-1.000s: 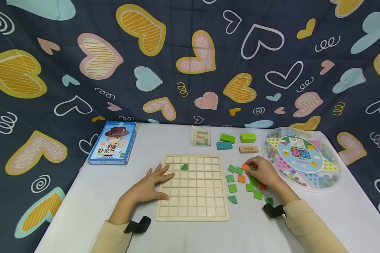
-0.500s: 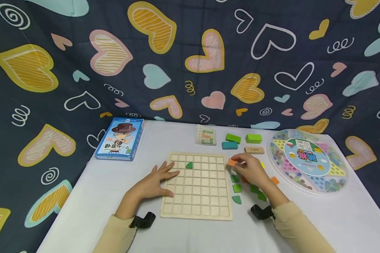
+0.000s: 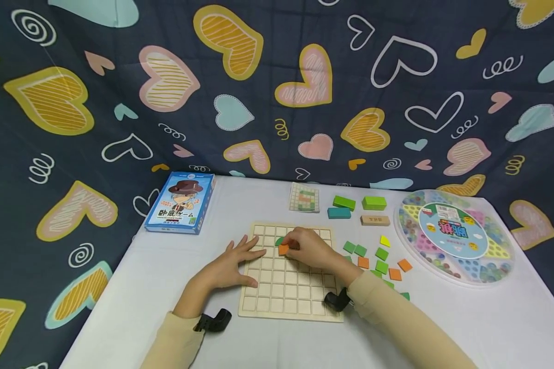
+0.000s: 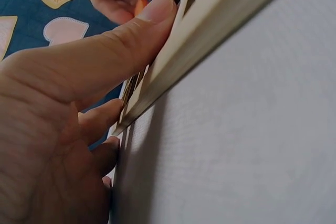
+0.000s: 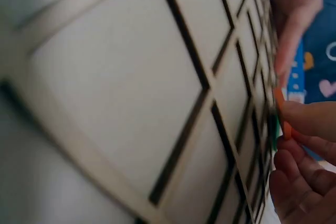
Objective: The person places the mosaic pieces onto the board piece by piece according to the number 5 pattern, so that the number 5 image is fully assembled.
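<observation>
A pale wooden grid board point(image 3: 277, 305) lies on the white table. My left hand point(image 3: 226, 267) rests on its left edge, fingers spread, the thumb point(image 4: 131, 43) lying on the rim in the left wrist view. Over the upper middle of the board, my right hand point(image 3: 311, 248) pinches an orange square tile point(image 3: 283, 250) between thumb and fingers. In the right wrist view that orange tile point(image 5: 282, 111) stands tilted close to the grid. A green quarter-round tile point(image 3: 279, 241) sits in a cell just behind it, partly covered.
Loose green tiles point(image 3: 381, 266), orange tiles point(image 3: 404, 265) and a yellow tile point(image 3: 385, 240) lie right of the board. Behind are a pattern card point(image 3: 304, 198), green blocks point(image 3: 374, 203), a teal block point(image 3: 339, 212) and a wooden block point(image 3: 375, 220). A blue game box point(image 3: 180, 202) and round marble-game case point(image 3: 454, 236) flank them.
My right hand has picked an orange tile from the loose pile and carried it left over the board, beside the green quarter-round tile. The left hand stays on the board's edge.
</observation>
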The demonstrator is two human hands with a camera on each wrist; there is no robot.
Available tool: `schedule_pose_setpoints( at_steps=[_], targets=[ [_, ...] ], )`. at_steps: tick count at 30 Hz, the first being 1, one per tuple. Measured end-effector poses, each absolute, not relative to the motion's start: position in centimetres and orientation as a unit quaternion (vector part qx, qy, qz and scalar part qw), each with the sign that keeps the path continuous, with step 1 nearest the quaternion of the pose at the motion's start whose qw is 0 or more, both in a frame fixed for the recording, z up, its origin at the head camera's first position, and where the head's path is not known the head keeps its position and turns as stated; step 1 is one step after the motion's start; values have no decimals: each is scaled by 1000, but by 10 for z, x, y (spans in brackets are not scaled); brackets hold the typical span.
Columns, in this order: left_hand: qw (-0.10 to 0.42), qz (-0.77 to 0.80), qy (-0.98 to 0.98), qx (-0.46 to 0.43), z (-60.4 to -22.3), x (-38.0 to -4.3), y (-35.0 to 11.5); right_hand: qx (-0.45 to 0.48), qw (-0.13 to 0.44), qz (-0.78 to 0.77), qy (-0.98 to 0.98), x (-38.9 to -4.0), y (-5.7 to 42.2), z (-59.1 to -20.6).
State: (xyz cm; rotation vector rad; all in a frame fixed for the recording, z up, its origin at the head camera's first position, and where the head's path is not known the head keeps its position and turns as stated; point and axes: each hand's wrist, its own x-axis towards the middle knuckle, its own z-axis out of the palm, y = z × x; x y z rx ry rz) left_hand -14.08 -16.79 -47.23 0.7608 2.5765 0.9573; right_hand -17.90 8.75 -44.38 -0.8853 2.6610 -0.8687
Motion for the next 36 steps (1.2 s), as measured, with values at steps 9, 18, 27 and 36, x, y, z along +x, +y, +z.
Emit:
schedule_pose_setpoints(
  at_steps=[9, 18, 27, 36],
  targets=[
    [142, 329, 895, 265, -473, -143, -166, -307, 99, -252, 912, -180, 78, -449],
    [138, 338, 890, 272, -476, -146, -164, -294, 108, -263, 912, -179, 83, -448],
    [145, 353, 887, 261, -483, -137, -172, -246, 86, -344, 902, -161, 133, -437],
    [142, 357, 883, 271, -481, -143, -169, -129, 30, -344, 930, -129, 238, -446]
  ],
)
